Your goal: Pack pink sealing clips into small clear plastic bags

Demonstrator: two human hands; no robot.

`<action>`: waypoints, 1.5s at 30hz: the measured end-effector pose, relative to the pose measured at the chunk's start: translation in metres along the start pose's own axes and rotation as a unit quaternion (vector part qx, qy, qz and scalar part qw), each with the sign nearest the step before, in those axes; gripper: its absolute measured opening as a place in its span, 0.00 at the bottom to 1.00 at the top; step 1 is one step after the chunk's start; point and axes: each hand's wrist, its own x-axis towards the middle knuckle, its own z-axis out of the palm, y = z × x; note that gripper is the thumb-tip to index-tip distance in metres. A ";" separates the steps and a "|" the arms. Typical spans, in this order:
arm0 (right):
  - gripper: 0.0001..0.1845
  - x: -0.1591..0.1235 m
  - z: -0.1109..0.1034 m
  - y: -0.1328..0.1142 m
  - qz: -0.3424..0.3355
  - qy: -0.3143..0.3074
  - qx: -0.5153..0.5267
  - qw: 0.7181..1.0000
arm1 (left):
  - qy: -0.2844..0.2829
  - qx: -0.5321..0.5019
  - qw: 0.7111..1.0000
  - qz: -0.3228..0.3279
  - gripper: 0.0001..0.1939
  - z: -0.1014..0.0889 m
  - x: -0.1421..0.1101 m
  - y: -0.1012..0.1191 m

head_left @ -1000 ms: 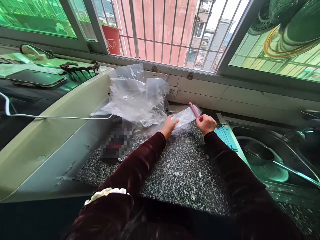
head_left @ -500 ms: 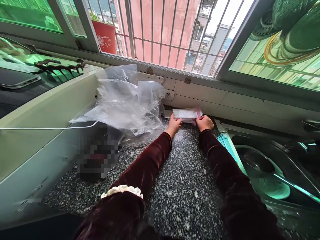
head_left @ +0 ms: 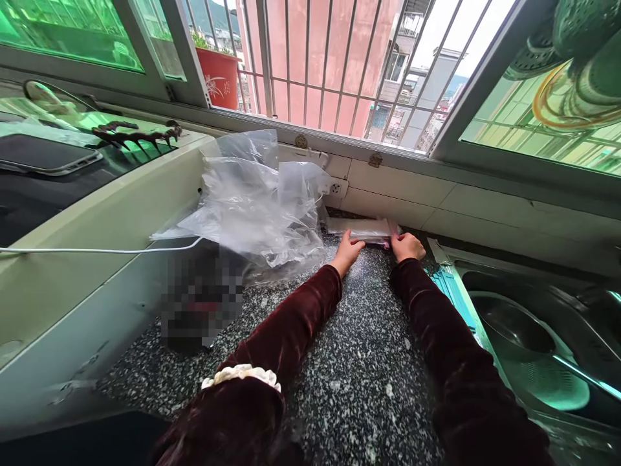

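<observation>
A flat stack of clear plastic zip bags [head_left: 363, 228] with a pinkish-red strip lies near the wall at the back of the speckled counter [head_left: 354, 349]. At its right end, my right hand [head_left: 407, 247] is closed, pinching the strip side. My left hand [head_left: 346, 254] is at the stack's front edge, thumb and forefinger apart; whether it touches the plastic is hard to tell. To the left, a large crumpled heap of clear plastic bags [head_left: 257, 200] rises from the counter.
On the right, a sink [head_left: 490, 275] holds a pan [head_left: 514, 323]. Teal strips [head_left: 453, 294] lie along its left edge. A stove [head_left: 160, 194] stands left, a white cable [head_left: 97, 250] crossing before it. A wall socket [head_left: 336, 188] and barred window are behind.
My left thumb and forefinger have moved off the stack's left end to its front edge. The stack now lies flatter, its left end showing. The whole view has shifted slightly.
</observation>
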 end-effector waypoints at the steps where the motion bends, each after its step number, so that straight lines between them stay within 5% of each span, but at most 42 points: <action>1: 0.17 -0.002 -0.002 0.000 -0.005 0.006 0.001 1.000 | -0.002 0.010 1.000 -0.002 0.35 -0.002 -0.006 0.003; 7: 0.16 -0.016 -0.011 -0.011 -0.110 0.069 0.011 0.991 | -0.011 0.040 0.999 0.028 0.18 -0.032 -0.046 0.030; 12: 0.14 -0.040 -0.011 -0.042 -0.239 0.084 0.020 0.967 | -0.027 0.145 0.970 0.192 0.05 -0.100 -0.083 0.060; 15: 0.13 -0.061 -0.010 -0.063 -0.290 0.088 0.031 0.953 | 0.070 0.235 0.929 0.278 0.06 -0.154 -0.102 0.078; 18: 0.13 -0.086 -0.008 -0.078 -0.323 0.075 0.028 0.943 | 0.247 0.356 0.839 0.330 0.11 -0.202 -0.114 0.093; 20: 0.13 -0.103 -0.007 -0.085 -0.360 0.064 0.024 0.931 | 0.318 0.417 0.791 0.317 0.19 -0.225 -0.117 0.098; 22: 0.12 -0.118 -0.007 -0.090 -0.392 0.056 0.023 0.918 | 0.338 0.450 0.782 0.269 0.25 -0.240 -0.116 0.100; 29: 0.10 -0.144 -0.011 -0.101 -0.442 0.028 0.057 0.895 | 0.204 0.455 0.850 0.168 0.10 -0.243 -0.103 0.089; 35: 0.12 -0.149 -0.019 -0.115 -0.478 0.007 0.075 0.875 | 0.178 0.452 0.843 0.232 0.07 -0.231 -0.119 0.084; 40: 0.23 -0.154 -0.027 -0.135 -0.554 0.000 0.079 0.829 | 0.130 0.460 0.822 0.311 0.06 -0.223 -0.149 0.089; 45: 0.20 -0.155 -0.035 -0.142 -0.599 -0.024 0.048 0.799 | 0.083 0.472 0.793 0.377 0.06 -0.217 -0.184 0.092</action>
